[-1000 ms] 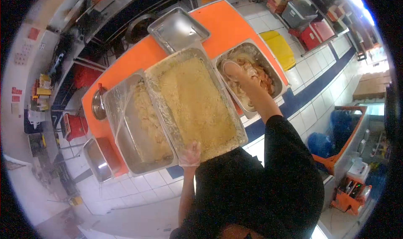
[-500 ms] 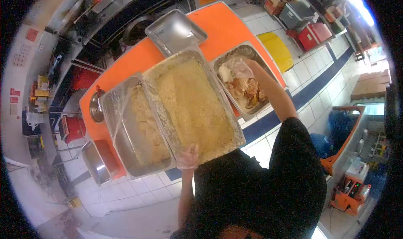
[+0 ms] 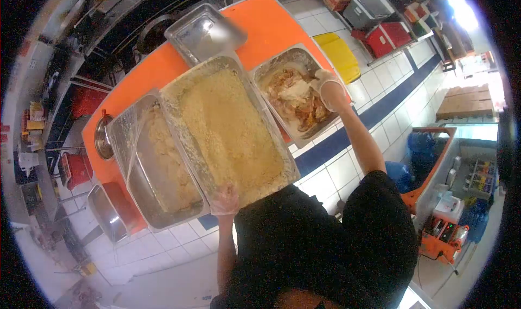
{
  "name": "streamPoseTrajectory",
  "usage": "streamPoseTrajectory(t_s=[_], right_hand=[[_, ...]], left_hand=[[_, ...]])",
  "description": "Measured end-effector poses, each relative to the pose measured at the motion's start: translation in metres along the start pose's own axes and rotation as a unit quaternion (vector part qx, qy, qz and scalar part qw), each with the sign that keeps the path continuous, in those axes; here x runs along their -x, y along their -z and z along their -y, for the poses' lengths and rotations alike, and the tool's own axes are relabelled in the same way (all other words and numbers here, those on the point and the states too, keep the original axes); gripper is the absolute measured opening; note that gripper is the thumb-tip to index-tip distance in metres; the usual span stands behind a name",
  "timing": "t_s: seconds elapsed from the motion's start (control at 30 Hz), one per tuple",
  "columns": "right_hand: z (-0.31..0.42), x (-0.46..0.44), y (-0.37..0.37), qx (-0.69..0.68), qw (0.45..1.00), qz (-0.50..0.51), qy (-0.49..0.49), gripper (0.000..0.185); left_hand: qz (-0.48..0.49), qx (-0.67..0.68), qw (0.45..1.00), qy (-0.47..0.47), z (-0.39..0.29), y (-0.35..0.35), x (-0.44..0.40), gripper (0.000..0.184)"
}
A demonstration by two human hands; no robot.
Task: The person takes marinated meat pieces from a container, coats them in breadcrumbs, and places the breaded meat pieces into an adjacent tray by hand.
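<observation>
My left hand [image 3: 224,199], in a clear glove, grips the near rim of a large metal tray [image 3: 175,109] filled with pale yellow breading powder [image 3: 228,124]. To the right stands a deep metal pan [image 3: 274,65] holding coated, reddish-brown meat pieces [image 3: 296,94] with pale powder on top. My gloved right hand [image 3: 330,89] is at this pan's right rim. Its fingers look curled over the edge, partly inside the pan; detail there is soft. Left of the breading tray, a second tray [image 3: 146,168] under clear film holds pale, lumpy food.
An orange table [image 3: 271,24] carries the trays. Behind them sits a shallow metal tray [image 3: 190,37]. At the left are a round metal bowl [image 3: 103,138] and a small metal container [image 3: 108,214]. A yellow bin lid [image 3: 337,56] stands beyond the table's right edge.
My right hand has moved from over the meat inside the pan to its right rim, uncovering the meat. My left hand stays on the breading tray. The whole view has shifted slightly.
</observation>
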State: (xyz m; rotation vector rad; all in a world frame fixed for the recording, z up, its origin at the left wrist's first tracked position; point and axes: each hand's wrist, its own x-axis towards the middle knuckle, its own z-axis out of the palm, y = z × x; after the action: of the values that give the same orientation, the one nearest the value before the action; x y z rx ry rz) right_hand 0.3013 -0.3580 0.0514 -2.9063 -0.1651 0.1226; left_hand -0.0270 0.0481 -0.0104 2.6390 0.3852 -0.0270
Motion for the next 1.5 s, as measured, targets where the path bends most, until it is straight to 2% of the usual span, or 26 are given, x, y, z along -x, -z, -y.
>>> streamPoseTrajectory(t_s=[0.03, 0.07, 0.1, 0.17, 0.2, 0.27, 0.33, 0.4, 0.47, 0.53, 0.57, 0.67, 0.7, 0.77, 0.83, 0.9, 0.93, 1.07, 1.1, 1.2, 1.27, 1.3, 1.37, 1.4, 1.47, 1.5], right_hand=[[0.001, -0.002, 0.002, 0.061, 0.994, -0.034, 0.081, 0.021], [0.016, 0.003, 0.011, 0.059, 0.994, -0.033, 0.081, 0.021], [0.036, 0.009, 0.017, 0.137, 0.968, -0.020, 0.209, 0.018], [0.078, 0.024, 0.019, 0.212, 0.921, -0.007, 0.327, 0.016], [0.101, 0.031, 0.015, 0.230, 0.937, 0.061, 0.256, 0.015], [0.109, 0.042, -0.005, 0.244, 0.943, 0.127, 0.185, 0.015], [0.096, 0.052, -0.057, 0.179, 0.962, 0.155, 0.132, 0.015], [0.095, 0.062, -0.058, 0.185, 0.953, 0.188, 0.151, 0.016], [0.093, 0.063, -0.049, 0.194, 0.941, 0.220, 0.170, 0.017], [0.095, 0.062, -0.031, 0.186, 0.946, 0.252, 0.087, 0.019], [0.099, 0.058, -0.023, 0.187, 0.946, 0.251, 0.087, 0.019], [0.110, 0.045, -0.011, 0.188, 0.952, 0.239, 0.035, 0.019], [0.115, 0.041, -0.012, 0.231, 0.951, 0.183, 0.096, 0.019], [0.114, 0.031, -0.025, 0.268, 0.942, 0.125, 0.156, 0.019], [0.107, 0.023, -0.064, 0.177, 0.969, 0.161, 0.065, 0.019], [0.102, 0.023, -0.070, 0.177, 0.964, 0.189, 0.058, 0.019], [0.098, 0.023, -0.072, 0.177, 0.958, 0.219, 0.054, 0.020], [0.079, 0.040, -0.076, 0.181, 0.964, 0.177, 0.083, 0.015], [0.079, 0.049, -0.063, 0.214, 0.948, 0.205, 0.114, 0.018], [0.074, 0.066, -0.048, 0.273, 0.915, 0.247, 0.166, 0.025], [0.071, 0.077, -0.035, 0.296, 0.899, 0.266, 0.184, 0.027], [0.073, 0.080, -0.014, 0.245, 0.901, 0.234, 0.270, 0.023], [0.071, 0.083, 0.010, 0.192, 0.893, 0.204, 0.353, 0.023], [0.067, 0.077, 0.018, 0.067, 0.915, 0.224, 0.329, 0.024], [0.034, 0.051, 0.001, -0.060, 0.922, 0.242, 0.297, 0.027], [-0.004, 0.027, -0.039, 0.157, 0.888, 0.213, 0.377, 0.028]], left_hand=[[-0.004, 0.010, 1.000, 0.015, -0.012, 0.008, -0.002, 0.017], [-0.006, 0.019, 0.999, 0.029, -0.018, 0.014, -0.002, 0.017], [-0.006, 0.017, 0.999, 0.027, -0.016, 0.014, -0.002, 0.017], [0.006, -0.032, 0.999, 0.012, -0.010, 0.009, -0.002, 0.017], [0.007, -0.033, 0.999, 0.009, -0.006, 0.006, 0.000, 0.017], [-0.041, 0.024, 0.998, -0.043, 0.006, -0.002, 0.001, 0.019], [-0.064, 0.020, 0.995, -0.076, 0.025, -0.016, 0.007, 0.019], [-0.088, 0.022, 0.990, -0.112, 0.023, -0.017, 0.006, 0.020], [-0.006, 0.028, 0.999, -0.038, -0.002, 0.005, -0.002, 0.019], [0.007, -0.003, 1.000, -0.018, -0.015, 0.021, -0.004, 0.020], [0.022, -0.034, 0.999, -0.001, -0.017, 0.023, -0.005, 0.021], [0.001, -0.004, 0.999, -0.037, -0.015, 0.018, -0.007, 0.023], [0.004, -0.004, 0.999, -0.042, -0.012, 0.014, -0.006, 0.023], [-0.006, -0.018, 0.999, -0.038, -0.002, 0.007, -0.003, 0.024], [-0.012, 0.003, 1.000, -0.022, 0.006, -0.005, 0.000, 0.024], [-0.023, 0.032, 0.999, -0.006, 0.007, -0.008, -0.002, 0.025], [-0.030, -0.023, 0.999, -0.017, 0.006, -0.007, -0.002, 0.025], [-0.090, -0.136, 0.986, -0.031, 0.014, -0.018, 0.005, 0.024], [-0.089, -0.131, 0.987, -0.026, 0.019, -0.021, 0.005, 0.024], [-0.106, -0.014, 0.989, -0.105, 0.021, -0.019, -0.002, 0.022], [-0.006, 0.022, 1.000, -0.007, 0.000, 0.006, -0.003, 0.022], [-0.005, 0.024, 1.000, -0.004, -0.010, 0.018, -0.005, 0.022], [0.012, -0.027, 1.000, 0.008, -0.024, 0.034, -0.004, 0.022], [0.013, -0.025, 1.000, 0.010, -0.021, 0.028, -0.003, 0.022], [-0.032, -0.009, 0.999, -0.022, -0.011, 0.017, -0.003, 0.022], [-0.046, -0.004, 0.998, -0.033, -0.009, 0.015, -0.003, 0.021]])
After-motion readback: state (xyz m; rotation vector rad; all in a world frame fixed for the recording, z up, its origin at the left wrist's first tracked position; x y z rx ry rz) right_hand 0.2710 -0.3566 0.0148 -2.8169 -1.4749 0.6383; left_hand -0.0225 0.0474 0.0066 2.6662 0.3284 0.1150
